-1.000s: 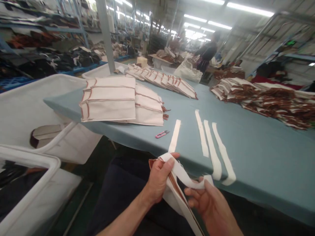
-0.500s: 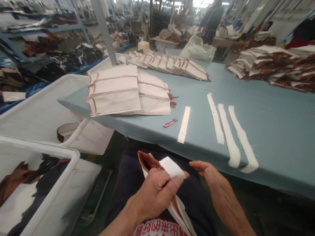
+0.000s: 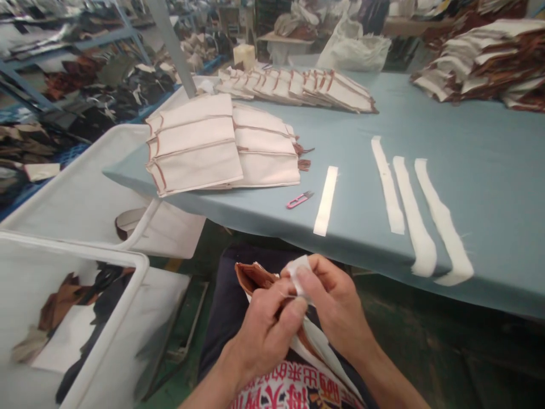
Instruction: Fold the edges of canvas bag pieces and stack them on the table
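Note:
Over my lap, my left hand [image 3: 264,326] is closed on a cream fabric piece with brown trim [image 3: 255,277]. My right hand [image 3: 336,307] meets it from the right and pinches a small white strip end [image 3: 297,267] at the top of that piece. Both hands touch each other just below the table edge. The cream piece hangs down between my wrists.
The blue-grey table [image 3: 468,147] carries stacked cream pieces [image 3: 200,145], pink thread snips [image 3: 299,199], one short white strip [image 3: 326,200] and three long strips [image 3: 419,210]. White bins [image 3: 76,193] stand to the left. More piles [image 3: 481,57] lie at the back right.
The view has tilted down. My right hand, open half a second ago, has closed onto the white strip end beside my left hand. The long strip held a second ago is folded small.

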### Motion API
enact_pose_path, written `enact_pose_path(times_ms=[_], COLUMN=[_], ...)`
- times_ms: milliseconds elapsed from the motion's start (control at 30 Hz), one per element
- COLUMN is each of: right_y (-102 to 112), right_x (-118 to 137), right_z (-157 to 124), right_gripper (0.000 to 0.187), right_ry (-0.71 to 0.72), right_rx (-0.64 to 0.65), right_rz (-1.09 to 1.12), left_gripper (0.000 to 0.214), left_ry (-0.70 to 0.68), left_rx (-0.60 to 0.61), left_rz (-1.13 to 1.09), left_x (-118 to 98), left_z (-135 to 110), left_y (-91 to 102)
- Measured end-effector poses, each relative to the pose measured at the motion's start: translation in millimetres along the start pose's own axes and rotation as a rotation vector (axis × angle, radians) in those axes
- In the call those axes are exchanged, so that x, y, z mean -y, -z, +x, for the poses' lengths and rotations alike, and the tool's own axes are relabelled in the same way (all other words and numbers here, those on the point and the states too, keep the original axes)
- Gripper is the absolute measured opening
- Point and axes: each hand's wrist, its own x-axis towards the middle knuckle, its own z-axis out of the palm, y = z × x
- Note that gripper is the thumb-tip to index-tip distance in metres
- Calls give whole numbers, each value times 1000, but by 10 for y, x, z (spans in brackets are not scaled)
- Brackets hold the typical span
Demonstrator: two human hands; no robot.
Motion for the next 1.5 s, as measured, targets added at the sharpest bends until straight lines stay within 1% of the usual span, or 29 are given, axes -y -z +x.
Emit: enact_pose_path(times_ms=[67, 100, 133, 200, 300, 400, 500, 567, 667, 733, 800, 833, 900, 933, 967, 1033, 1100, 1200, 1267, 1500], right_y=[-30, -49, -71, -119, -178, -198, -193, -175, -90, 21, 156, 220, 318, 345, 357, 343, 297, 226, 195, 129], right_x=[-198, -310, -424, -636, -866, -987, -1045, -1047, -936, -745, -464, -303, 21, 166, 290, 464, 540, 538, 512, 465], right_z=[43, 57, 62, 47, -17, -72, -93, -92, -80, -70, -71, -81, -125, -156, -191, -258, -302, -311, -298, -278], right_gripper=[32, 34, 36, 41, 44, 44, 46, 46, 44, 41, 35, 33, 27, 28, 29, 33, 35, 35, 34, 30], right_ry=[-26, -38, -52, -94, -171, -218, -224, -211, -183, -165, -124, -59, 122, 188, 217, 201, 177, 228, 253, 272], right_rx=[-148, -200, -222, -210, -156, -124, -105, -93, -52, -2, 70, 141, 206, 213, 209, 175, 127, 47, 10, -37], right_rz=[177, 238, 271, 284, 261, 218, 165, 124, 58, 5, -84, -205, -338, -375, -405, -462, -529, -632, -691, -812], left_gripper=[28, 32, 36, 42, 51, 56, 49, 44, 40, 40, 40, 41, 44, 45, 46, 46, 46, 45, 43, 44], left_ry=[92, 127, 154, 200, 250, 256, 256, 276, 339, 347, 307, 282, 249, 243, 244, 260, 278, 277, 270, 207], left_rx=[-144, -223, -285, -324, -273, -173, -61, -11, -5, -10, 4, 12, 21, 25, 28, 39, 64, 96, 87, 60], left_rz=[-63, -89, -106, -97, -44, 0, 48, 106, 116, 50, 12, 5, -15, -39, -75, -177, -290, -383, -386, -311], left_x=[85, 139, 196, 307, 405, 394, 312, 253, 175, 124, 68, 38, -21, -47, -70, -107, -133, -165, -187, -227], left_z=[-53, -78, -103, -152, -237, -339, -446, -501, -504, -433, -313, -243, -107, -46, 8, 93, 153, 212, 239, 256], left_y=[-6, -12, -19, -23, 20, 124, 240, 299, 358, 389, 419, 431, 445, 446, 442, 422, 389, 333, 300, 263])
